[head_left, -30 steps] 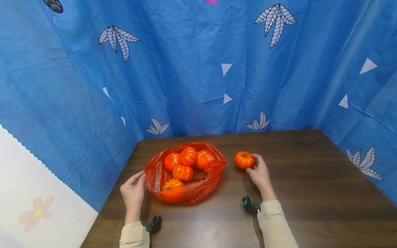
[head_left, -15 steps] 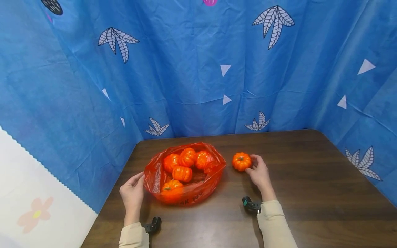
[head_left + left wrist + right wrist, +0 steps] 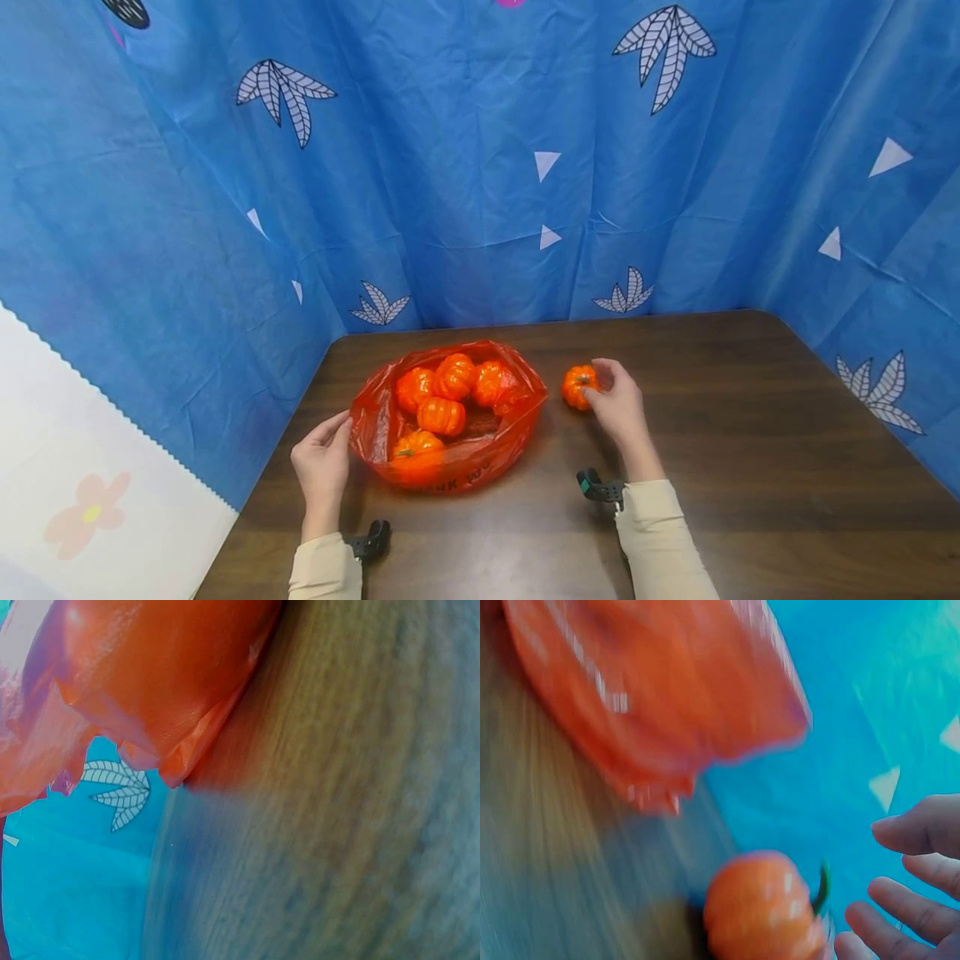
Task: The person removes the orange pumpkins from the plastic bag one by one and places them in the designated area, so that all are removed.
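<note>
Head: left hand (image 3: 321, 467) pinches rim of glossy red plastic bag (image 3: 487, 463); right of it, round orange pumpkin (image 3: 576, 387) on brown wooden table (image 3: 750, 433) could roll if nudged. Left wrist: slipped pinch might close bag. Right wrist: right hand (image 3: 922, 909) loose, ungripping.

Brown table (image 3: 750, 408) under red bag (image 3: 498, 450), 1 pumpkin (image 3: 576, 389)

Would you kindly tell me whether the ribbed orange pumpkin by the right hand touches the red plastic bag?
Apart: the right wrist view shows a clear gap between the pumpkin and bag.
</note>
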A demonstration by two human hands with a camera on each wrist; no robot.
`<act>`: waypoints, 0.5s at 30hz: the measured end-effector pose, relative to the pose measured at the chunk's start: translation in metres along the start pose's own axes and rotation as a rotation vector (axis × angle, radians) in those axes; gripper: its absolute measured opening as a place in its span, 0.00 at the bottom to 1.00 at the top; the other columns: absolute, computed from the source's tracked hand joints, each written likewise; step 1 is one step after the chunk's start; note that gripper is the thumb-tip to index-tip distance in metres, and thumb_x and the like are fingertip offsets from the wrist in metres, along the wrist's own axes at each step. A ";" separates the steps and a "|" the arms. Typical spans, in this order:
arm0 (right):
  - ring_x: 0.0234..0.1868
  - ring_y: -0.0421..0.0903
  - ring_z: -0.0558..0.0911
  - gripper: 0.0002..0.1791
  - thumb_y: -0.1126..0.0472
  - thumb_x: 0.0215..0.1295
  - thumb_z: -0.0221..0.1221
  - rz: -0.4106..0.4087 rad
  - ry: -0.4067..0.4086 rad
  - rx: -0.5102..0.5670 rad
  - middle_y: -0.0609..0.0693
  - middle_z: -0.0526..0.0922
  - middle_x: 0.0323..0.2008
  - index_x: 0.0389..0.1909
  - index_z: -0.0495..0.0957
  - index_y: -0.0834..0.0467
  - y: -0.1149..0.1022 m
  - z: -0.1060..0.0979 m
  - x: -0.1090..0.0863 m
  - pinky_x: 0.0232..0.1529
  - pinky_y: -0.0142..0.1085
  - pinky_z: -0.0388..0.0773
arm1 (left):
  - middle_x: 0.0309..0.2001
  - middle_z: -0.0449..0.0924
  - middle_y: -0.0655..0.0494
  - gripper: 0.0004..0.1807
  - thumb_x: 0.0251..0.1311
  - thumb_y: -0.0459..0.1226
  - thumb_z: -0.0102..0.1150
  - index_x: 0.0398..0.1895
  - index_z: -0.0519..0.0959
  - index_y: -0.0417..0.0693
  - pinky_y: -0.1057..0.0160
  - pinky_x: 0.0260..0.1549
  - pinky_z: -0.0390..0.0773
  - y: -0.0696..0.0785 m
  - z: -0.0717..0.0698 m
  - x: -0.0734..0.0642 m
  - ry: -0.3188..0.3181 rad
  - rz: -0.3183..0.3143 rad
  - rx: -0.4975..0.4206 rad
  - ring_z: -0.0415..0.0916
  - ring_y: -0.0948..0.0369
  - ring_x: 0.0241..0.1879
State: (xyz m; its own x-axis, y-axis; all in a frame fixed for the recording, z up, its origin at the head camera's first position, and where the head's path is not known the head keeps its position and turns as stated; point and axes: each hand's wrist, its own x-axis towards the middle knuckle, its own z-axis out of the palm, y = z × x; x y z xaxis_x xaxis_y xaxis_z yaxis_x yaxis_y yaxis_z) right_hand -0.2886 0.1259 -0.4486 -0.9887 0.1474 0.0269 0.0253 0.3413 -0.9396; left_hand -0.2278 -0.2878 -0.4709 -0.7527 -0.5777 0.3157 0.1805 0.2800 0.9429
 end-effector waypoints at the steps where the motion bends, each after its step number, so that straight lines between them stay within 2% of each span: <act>1: 0.69 0.61 0.70 0.29 0.69 0.68 0.58 -0.017 -0.009 0.004 0.62 0.69 0.69 0.69 0.66 0.60 -0.004 0.004 -0.002 0.69 0.53 0.71 | 0.29 0.82 0.83 0.11 0.63 0.32 0.66 0.45 0.86 0.35 0.78 0.34 0.82 0.000 0.000 0.000 0.001 -0.001 0.002 0.83 0.80 0.32; 7: 0.66 0.59 0.74 0.26 0.64 0.66 0.62 -0.121 -0.072 0.003 0.58 0.75 0.66 0.65 0.70 0.56 -0.030 0.034 -0.021 0.63 0.50 0.77 | 0.34 0.87 0.69 0.11 0.63 0.33 0.66 0.45 0.86 0.36 0.77 0.34 0.82 0.000 0.000 0.000 0.004 -0.014 0.012 0.83 0.80 0.32; 10: 0.65 0.59 0.76 0.25 0.65 0.66 0.63 -0.163 -0.109 0.030 0.59 0.76 0.64 0.64 0.72 0.59 -0.039 0.048 -0.027 0.62 0.52 0.77 | 0.36 0.88 0.62 0.11 0.63 0.34 0.66 0.45 0.87 0.36 0.77 0.34 0.82 0.001 0.000 0.000 0.002 -0.021 0.018 0.83 0.80 0.32; 12: 0.64 0.59 0.77 0.25 0.66 0.65 0.63 -0.175 -0.130 0.048 0.60 0.77 0.63 0.63 0.72 0.60 -0.044 0.055 -0.031 0.61 0.53 0.78 | 0.37 0.88 0.58 0.11 0.63 0.33 0.66 0.45 0.87 0.37 0.77 0.34 0.82 0.002 0.000 0.000 0.001 -0.025 0.023 0.83 0.80 0.32; 15: 0.63 0.58 0.77 0.25 0.65 0.65 0.64 -0.174 -0.156 0.058 0.59 0.79 0.62 0.63 0.73 0.60 -0.048 0.064 -0.036 0.60 0.53 0.79 | 0.42 0.89 0.46 0.11 0.63 0.34 0.66 0.46 0.87 0.37 0.77 0.34 0.82 0.003 0.000 -0.001 -0.003 -0.033 0.031 0.83 0.80 0.32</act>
State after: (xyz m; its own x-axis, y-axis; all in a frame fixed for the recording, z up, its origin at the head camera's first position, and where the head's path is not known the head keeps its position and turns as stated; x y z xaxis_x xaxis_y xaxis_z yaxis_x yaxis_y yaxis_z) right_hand -0.2637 0.0452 -0.4259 -0.9883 -0.0554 0.1419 -0.1519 0.2942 -0.9436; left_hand -0.2262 -0.2866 -0.4684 -0.7597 -0.5848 0.2842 0.1358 0.2847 0.9490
